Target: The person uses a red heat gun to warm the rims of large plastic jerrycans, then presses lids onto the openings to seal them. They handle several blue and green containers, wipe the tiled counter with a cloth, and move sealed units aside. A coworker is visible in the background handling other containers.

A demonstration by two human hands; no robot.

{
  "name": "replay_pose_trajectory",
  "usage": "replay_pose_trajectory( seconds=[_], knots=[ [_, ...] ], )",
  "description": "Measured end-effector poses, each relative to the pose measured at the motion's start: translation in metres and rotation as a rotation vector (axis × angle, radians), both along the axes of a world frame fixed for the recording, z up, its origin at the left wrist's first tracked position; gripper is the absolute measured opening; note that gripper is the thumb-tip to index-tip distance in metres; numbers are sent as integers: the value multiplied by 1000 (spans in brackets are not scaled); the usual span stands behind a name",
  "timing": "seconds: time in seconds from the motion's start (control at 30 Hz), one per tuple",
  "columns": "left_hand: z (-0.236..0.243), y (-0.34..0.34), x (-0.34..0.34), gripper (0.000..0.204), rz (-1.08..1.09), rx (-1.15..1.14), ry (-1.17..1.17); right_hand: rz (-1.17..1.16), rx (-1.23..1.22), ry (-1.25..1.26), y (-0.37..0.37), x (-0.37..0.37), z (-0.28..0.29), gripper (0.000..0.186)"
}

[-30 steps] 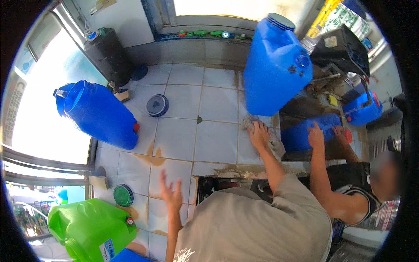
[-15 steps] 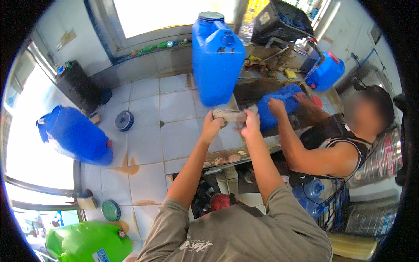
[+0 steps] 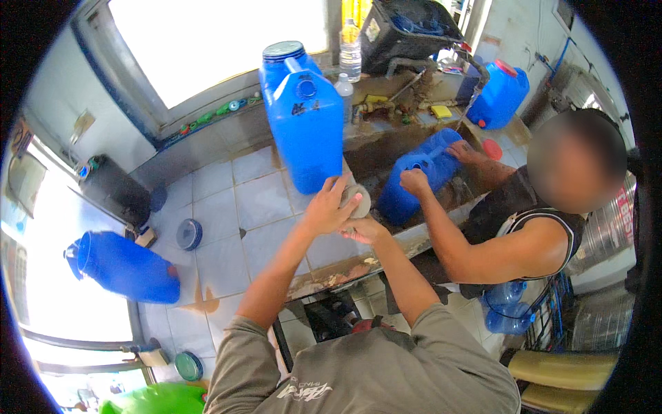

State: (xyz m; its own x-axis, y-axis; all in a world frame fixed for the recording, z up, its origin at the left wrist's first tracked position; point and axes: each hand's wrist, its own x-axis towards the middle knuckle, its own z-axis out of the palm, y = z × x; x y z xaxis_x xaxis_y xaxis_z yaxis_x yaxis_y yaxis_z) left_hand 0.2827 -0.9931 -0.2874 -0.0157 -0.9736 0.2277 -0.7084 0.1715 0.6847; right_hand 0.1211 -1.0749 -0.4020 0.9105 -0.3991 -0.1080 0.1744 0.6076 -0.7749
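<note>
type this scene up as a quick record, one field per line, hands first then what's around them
left hand: holding a bunched grey cloth
right hand: against the cloth's near side, grip unclear
nearest container: large blue jug, upright, just beyond the hands
co-worker's hands: both on a blue container in the basin
water: thin stream from the tap
counter: pale tiles
on counter, left: another blue jug, blue lid, green lid

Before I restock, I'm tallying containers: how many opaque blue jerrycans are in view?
4: the tall jerrycan left of the sink, another jerrycan inside it, the red-capped jerrycan right of it, the far-left jerrycan. Others may be hidden.
</note>
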Motion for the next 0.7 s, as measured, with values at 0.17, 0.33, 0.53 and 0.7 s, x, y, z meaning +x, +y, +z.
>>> replay_pose_trajectory(
  seconds=[0.17, 0.33, 0.53, 0.7],
  knots=[
    [-5, -14, 18, 80, -436, -167, -343, -51, 84, 183, -23, -24, -9, 52],
    [-80, -50, 9, 87, -451, -407, -532, -236, 78, 321, -24, -47, -6, 44],
    [-127, -90, -2, 81, -385, -590, -578, -310, 54, 560, -23, -57, -35, 38],
    [-149, -140, -15, 90, -812, -192, -316, -263, -89, 600, -38, -53, -61, 29]
  ],
)
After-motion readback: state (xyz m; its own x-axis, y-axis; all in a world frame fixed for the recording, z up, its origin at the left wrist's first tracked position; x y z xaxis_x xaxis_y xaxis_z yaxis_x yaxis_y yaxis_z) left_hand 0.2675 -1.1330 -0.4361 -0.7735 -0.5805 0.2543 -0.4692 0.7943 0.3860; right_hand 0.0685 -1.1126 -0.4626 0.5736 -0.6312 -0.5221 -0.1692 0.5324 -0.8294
